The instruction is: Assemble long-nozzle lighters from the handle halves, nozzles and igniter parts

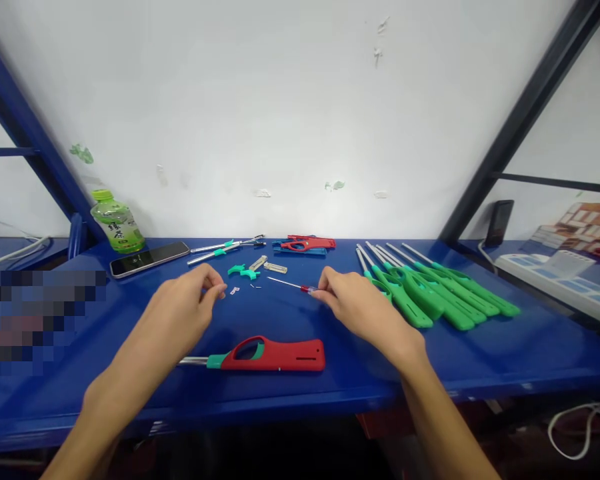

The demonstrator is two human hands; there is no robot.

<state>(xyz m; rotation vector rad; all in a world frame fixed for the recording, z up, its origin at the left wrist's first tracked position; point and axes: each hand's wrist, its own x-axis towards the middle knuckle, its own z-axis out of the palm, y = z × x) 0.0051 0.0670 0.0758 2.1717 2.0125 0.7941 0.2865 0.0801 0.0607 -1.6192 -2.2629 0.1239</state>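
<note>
My right hand [347, 298] grips a small screwdriver [293, 285] by its red and clear handle, with the thin shaft pointing left over the table. In a pinch, my left hand [193, 300] has thumb and fingertips together; whatever they hold is too small to make out. Just right of those fingertips lies a tiny white piece [235, 291]. Two teal triggers [244, 271] and several cream-coloured parts [275, 268] rest behind. Nearer the front edge, a red gas lighter [285, 355] with a teal trigger lies flat, its metal tube partly behind my left wrist.
Several green lighters [430, 300] lie on the right. Red and blue casings [305, 245] and metal lighter tubes [215, 252] are near the wall. A phone [150, 259] and a green-capped bottle [117, 223] stand at the back left of the blue table [360, 373].
</note>
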